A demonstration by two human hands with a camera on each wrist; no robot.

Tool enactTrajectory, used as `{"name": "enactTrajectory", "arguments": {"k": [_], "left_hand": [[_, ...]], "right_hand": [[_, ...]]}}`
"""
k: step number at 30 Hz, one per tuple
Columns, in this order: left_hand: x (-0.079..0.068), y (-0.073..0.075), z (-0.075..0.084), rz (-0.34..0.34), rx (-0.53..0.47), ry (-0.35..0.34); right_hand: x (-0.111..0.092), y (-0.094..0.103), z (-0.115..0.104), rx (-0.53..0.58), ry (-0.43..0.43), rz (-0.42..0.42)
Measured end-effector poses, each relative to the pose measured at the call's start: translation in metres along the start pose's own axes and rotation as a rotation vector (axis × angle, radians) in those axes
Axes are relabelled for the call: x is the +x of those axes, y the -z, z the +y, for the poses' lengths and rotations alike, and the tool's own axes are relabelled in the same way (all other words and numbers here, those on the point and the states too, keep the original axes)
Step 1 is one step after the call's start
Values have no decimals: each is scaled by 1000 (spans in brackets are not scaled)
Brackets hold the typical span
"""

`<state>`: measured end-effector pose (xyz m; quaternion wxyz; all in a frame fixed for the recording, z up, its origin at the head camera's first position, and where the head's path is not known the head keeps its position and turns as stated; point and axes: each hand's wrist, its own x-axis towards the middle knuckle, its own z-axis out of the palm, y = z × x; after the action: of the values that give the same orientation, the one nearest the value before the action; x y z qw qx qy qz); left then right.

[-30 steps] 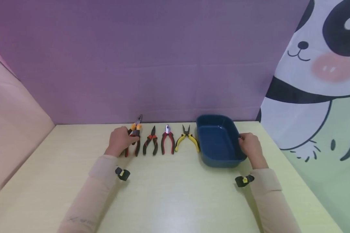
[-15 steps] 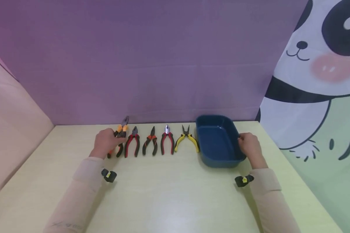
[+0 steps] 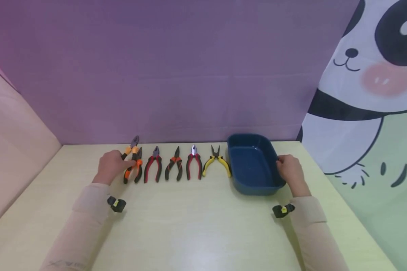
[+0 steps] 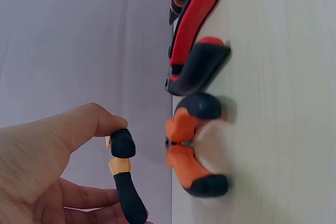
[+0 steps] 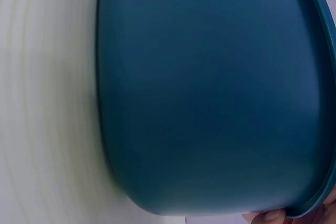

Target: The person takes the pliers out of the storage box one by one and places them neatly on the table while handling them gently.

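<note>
My left hand (image 3: 111,165) grips a pair of pliers with black and yellow-orange handles (image 4: 122,166), held above the table at the left end of a row of pliers. Just right of it lie orange-and-black pliers (image 3: 138,167). Farther along come red-and-black pliers (image 3: 153,164), dark pliers with orange marks (image 3: 174,164), another red-and-black pair (image 3: 194,162) and yellow-handled long-nose pliers (image 3: 217,162). My right hand (image 3: 289,170) pinches the right rim of a blue rectangular bin (image 3: 254,190), which stands on the table; the fingertips show at its rim in the right wrist view.
The pale wooden table (image 3: 190,226) meets a purple cloth backdrop (image 3: 176,75) right behind the tools. To the right hangs a panda-printed cloth (image 3: 356,139), and a pale cloth (image 3: 17,150) borders the left side.
My left hand has moved left along the row with the yellow-orange-handled pliers, uncovering the red-and-black and orange-and-black pairs. The right hand and bin stay put.
</note>
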<state>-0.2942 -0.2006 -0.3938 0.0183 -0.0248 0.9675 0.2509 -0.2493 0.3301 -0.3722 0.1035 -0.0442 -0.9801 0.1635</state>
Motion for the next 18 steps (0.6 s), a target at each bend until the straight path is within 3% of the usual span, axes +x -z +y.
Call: {"name": "enactTrajectory", "arguments": {"k": [18], "left_hand": [[0,4,-23,-54,65,96]], "right_hand": [[-2,0,1,4,16,20]]}}
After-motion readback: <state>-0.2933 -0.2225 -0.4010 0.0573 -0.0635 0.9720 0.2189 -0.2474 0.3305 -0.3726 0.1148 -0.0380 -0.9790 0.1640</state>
